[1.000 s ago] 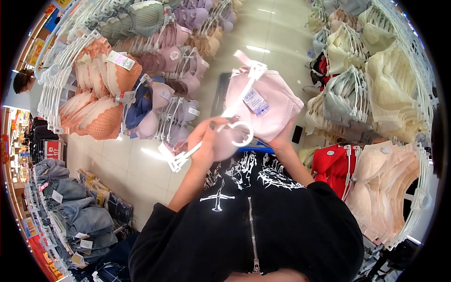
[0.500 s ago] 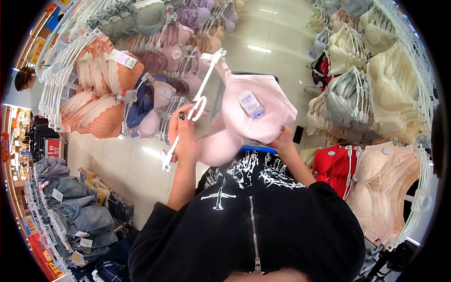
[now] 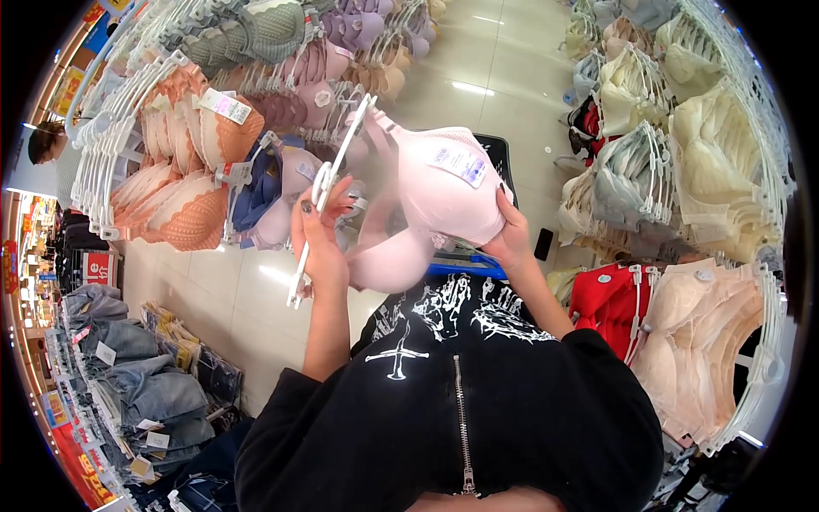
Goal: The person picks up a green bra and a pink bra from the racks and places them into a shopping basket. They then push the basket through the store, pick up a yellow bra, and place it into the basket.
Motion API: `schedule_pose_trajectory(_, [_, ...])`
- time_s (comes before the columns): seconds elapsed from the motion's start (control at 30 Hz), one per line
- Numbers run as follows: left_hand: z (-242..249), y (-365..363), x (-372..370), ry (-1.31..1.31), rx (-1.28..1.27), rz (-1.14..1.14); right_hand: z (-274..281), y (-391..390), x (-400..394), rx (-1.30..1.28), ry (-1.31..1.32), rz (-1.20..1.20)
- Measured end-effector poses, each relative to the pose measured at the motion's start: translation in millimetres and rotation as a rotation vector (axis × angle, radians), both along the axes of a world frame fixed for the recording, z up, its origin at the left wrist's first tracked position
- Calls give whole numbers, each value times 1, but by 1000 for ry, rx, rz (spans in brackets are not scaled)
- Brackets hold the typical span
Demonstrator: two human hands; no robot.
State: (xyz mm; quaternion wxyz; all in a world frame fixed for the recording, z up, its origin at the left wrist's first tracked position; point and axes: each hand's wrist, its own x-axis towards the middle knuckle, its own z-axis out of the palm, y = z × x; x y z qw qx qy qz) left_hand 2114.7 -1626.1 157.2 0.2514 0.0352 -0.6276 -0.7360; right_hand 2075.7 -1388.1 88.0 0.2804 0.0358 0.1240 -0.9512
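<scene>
Between the two grips is a pale pink bra (image 3: 456,196), stretched out at a slant, so that's clearly what's being handled. Left grip (image 3: 322,243) is closed around a white hanger (image 3: 348,141) that stands steeply tilted, hook right by the fingers, and a strap runs from the hanger's top end across to the bra. Right grip (image 3: 512,232) is pinching the outer edge of the upper cup, and the printed tag (image 3: 465,164) sits above and a bit left of that grip, facing up toward the wearer. The other cup sags just to the right of the left grip, not held by any fingers as far as I can tell. If I had to call the step, I'd say it's the looking-it-over part, with the cup spread and the tag side showing. As for what the next move calls for, imo: a steady left grip on the hanger, and a light touch from the right one, because a hard tug on the cup could pull that strap off the hanger's end. Below the grips there's a cart with a blue handle (image 3: 469,268), and peach bras (image 3: 188,175) hang well left of the left grip, with red garments (image 3: 601,311) off to the right of the right one.
</scene>
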Motion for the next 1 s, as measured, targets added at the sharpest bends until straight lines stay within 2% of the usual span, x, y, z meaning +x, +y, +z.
schedule_pose_trajectory(0.03, [-1, -2, 0, -21, 30, 6, -1, 1, -1, 46, 0, 1])
schedule_pose_trajectory(0.17, [-1, -10, -1, -89, 184, 82, -21, 9, -9, 561, 136, -60])
schedule_pose_trajectory(0.23, [-4, -14, 1, 5, 140, 98, -35, 16, -13, 727, 111, -61])
schedule_pose_trajectory(0.3, [-5, -17, 0, 55, 124, 146, -45, 26, -8, 837, 112, -110])
schedule_pose_trajectory(0.4, [-5, -23, -2, 8, 156, 101, -67, 47, 1, 1016, 88, -116])
schedule_pose_trajectory(0.5, [-9, -26, -5, -55, 98, 36, -98, 52, 20, 1094, 184, -97])
schedule_pose_trajectory(0.53, [-14, -28, -6, -68, 67, 27, -124, 52, 27, 1146, 284, -87])
schedule_pose_trajectory(0.6, [-16, -28, -9, -108, 37, 20, -155, 48, 50, 1252, 428, 61])
schedule_pose_trajectory(0.63, [-16, -27, -10, -108, 47, 12, -152, 38, 57, 1302, 511, 116])
schedule_pose_trajectory(0.67, [-18, -27, -11, -108, 56, 4, -147, 36, 58, 1479, 658, 295])
schedule_pose_trajectory(0.73, [-20, -27, -13, -117, 88, -19, -93, 31, 54, 1804, 952, 681])
schedule_pose_trajectory(0.83, [-24, -22, -19, -155, 156, -85, -100, 37, 45, 1641, 1033, 654])
schedule_pose_trajectory(1.0, [-42, -3, -32, -305, 306, -237, -117, 38, 39, 1561, 1099, 629])
